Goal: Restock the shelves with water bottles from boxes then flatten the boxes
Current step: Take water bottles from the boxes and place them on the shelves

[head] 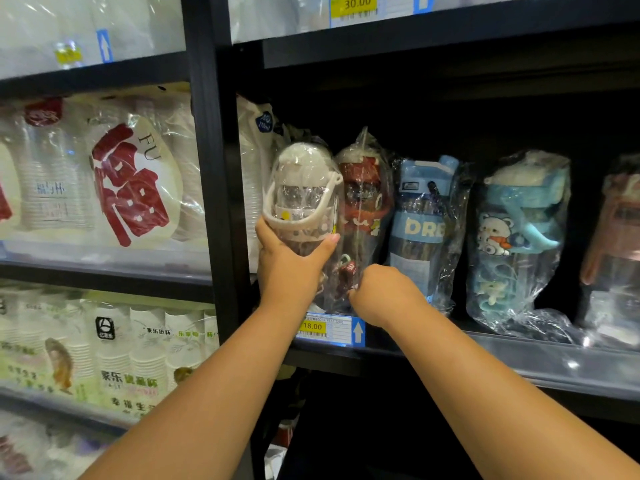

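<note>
**White bottle going onto the shelf, far-left slot**

The left hand (294, 268) grips the white bottle (304, 195) round its lower body, thumb on the right side, fingers wrapped behind. The bottle is held upright above the shelf lip (519, 358), at the left end of the row and touching the red bottle (363, 202).

The right hand (384, 296) is low at the red bottle's wrap. Its fingers curl out of sight, so I cannot tell if they pinch the plastic.

Handling: probably light (looks empty), with a stiff body under a loose, slick bag. Hold it round the body, not by the film or the carry loop.

Around it:
- Blue bottle (422, 230) and teal bear bottle (519, 237) stand to the right, both bagged.
- Price tag (329, 329) sits on the lip below the hands.
- Black upright post (214, 168) is just left of the slot.
- Paper cup packs (135, 181) sit beyond the post.

In the way: the slot is tight between the post and the red bottle, and the crinkled wrap could snag. No boxes in view.
</note>
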